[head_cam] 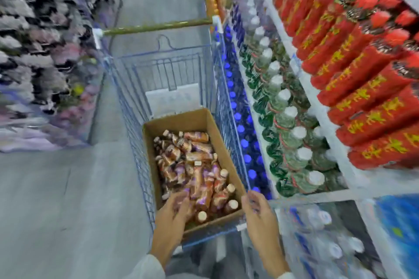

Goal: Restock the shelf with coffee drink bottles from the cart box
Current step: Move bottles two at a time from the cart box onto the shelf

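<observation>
Down in the cardboard box [227, 154], your left hand [174, 205] lies on the heap of coffee drink bottles [199, 165] at its near end, fingers reaching forward over them; blur hides whether they grip one. Your right hand [256, 209] sits at the near right corner of the blue wire cart [127, 102], fingers loosely curled by the rim; whether they clasp the wire cannot be told. The box stands in the cart's near half, its bottles jumbled on their sides. Just beside the cart on your right, the shelf [318, 108] carries rows of red bottles [353, 75], white-capped green bottles [286, 118] and blue-capped bottles [238, 118].
</observation>
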